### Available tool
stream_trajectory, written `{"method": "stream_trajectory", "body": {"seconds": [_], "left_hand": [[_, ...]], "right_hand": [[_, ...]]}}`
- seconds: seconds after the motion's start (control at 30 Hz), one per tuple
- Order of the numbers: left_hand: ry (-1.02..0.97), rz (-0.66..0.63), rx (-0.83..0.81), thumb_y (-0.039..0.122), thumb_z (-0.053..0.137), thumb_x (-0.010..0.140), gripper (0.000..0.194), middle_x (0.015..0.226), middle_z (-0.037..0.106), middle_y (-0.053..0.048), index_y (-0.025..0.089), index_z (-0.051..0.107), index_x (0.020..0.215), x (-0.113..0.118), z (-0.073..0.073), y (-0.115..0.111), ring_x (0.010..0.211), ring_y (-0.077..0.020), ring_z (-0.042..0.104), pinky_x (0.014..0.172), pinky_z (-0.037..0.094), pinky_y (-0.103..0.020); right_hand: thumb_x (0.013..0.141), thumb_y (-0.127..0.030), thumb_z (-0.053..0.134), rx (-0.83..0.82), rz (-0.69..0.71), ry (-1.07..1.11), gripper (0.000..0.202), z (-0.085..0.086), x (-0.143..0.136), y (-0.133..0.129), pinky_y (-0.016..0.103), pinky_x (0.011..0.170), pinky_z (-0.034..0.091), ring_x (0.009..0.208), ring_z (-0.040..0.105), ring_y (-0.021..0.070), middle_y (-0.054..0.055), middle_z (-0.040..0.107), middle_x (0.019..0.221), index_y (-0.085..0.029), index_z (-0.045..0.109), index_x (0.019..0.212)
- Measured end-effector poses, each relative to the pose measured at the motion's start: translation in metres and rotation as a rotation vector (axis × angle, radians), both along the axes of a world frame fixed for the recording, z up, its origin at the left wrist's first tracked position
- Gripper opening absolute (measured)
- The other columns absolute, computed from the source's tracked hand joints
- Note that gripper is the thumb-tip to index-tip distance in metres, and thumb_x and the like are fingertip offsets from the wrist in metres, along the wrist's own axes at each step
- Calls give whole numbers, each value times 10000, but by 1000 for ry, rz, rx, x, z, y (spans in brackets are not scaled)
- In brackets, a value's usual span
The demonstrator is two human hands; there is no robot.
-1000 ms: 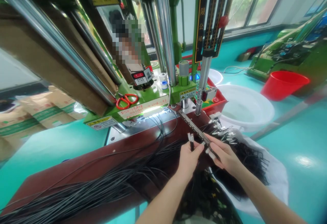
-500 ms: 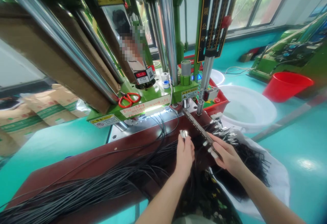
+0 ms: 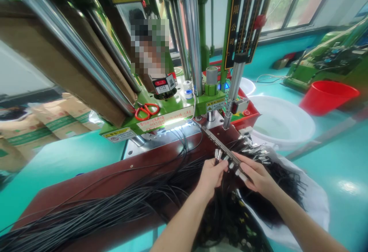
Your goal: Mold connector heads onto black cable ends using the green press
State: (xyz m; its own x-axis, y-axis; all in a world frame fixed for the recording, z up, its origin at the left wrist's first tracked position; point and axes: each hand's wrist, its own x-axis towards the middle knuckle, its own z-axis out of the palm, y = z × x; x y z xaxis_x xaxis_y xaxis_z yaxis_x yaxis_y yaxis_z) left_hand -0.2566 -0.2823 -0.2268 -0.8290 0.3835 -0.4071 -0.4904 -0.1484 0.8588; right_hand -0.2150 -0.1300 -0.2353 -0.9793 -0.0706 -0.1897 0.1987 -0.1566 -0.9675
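Observation:
A long metal bar (image 3: 217,142) with small silver connectors along it slants over the edge of the brown table. My right hand (image 3: 255,172) is wrapped round its near end. Beside the bar, my left hand (image 3: 212,172) pinches a few cable ends with silver connectors (image 3: 218,154), its fingertips close to the connectors on the bar. Whether those fingertips touch the bar is too small to tell. Black cables (image 3: 115,202) lie in a thick bundle along the table (image 3: 94,171), left of my hands. More silver plug ends (image 3: 257,150) stick out behind my right hand.
A green press (image 3: 178,104) with steel columns stands behind the table, orange-handled scissors (image 3: 147,111) on its ledge. A red control box (image 3: 253,114) is at its right. A white tub (image 3: 284,119), a red bucket (image 3: 327,96) and a white sack (image 3: 313,206) of cables are on the right.
My left hand has moved right and closer to the bar, with the connectors in its fingers. My right hand still holds the bar, which has shifted slightly. The camera view has shifted a little.

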Motion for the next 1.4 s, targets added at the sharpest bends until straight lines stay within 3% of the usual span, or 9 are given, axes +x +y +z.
{"method": "stream_trajectory", "body": {"seconds": [0.27,0.4,0.5,0.57,0.63,0.87,1.4], "left_hand": [[69,49,-80,461,600,638,331,344,269,102,172,461,556,3,-11,-1,301,-31,195,331,121,-183],[232,129,-186,508,559,672,365,389,360,65,160,510,574,5,-15,-1,358,-59,300,382,203,-204],[373,259,-240,511,466,751,353,453,432,48,166,542,753,6,-9,-3,398,-84,375,415,264,-212],[452,365,-272,489,412,796,326,481,456,54,184,496,873,6,-4,-5,415,-88,405,441,299,-207],[482,414,-285,467,378,822,281,463,438,69,197,446,861,4,-1,-8,408,-81,395,454,310,-197],[222,67,-119,483,509,741,345,368,312,97,160,478,625,-5,-4,-10,306,-20,218,356,172,-181],[52,-15,22,513,589,649,404,306,276,97,155,468,506,-9,0,-17,248,-10,180,290,71,-185]], "right_hand": [[831,-476,466,199,106,55,586,-10,-1,2,173,357,256,442,331,68,-17,456,581,-153,373,1311],[801,-494,502,154,87,24,603,-8,-2,1,175,354,251,455,338,78,-12,455,582,-154,409,1291],[768,-509,537,76,13,-22,631,-5,-2,0,171,316,159,395,270,57,-26,429,532,-148,431,1276],[760,-500,555,35,-25,-31,615,-4,-1,0,168,319,141,389,259,48,-24,430,540,-161,448,1262],[763,-490,559,7,-37,-47,593,-3,0,1,163,326,140,383,243,40,-35,409,533,-178,454,1256],[772,-448,568,-45,-24,-57,550,4,1,-1,163,322,112,349,229,26,-67,359,468,-165,478,1235],[792,-435,538,23,29,-20,552,7,1,3,179,323,97,337,222,41,-55,391,460,-138,461,1251]]}}
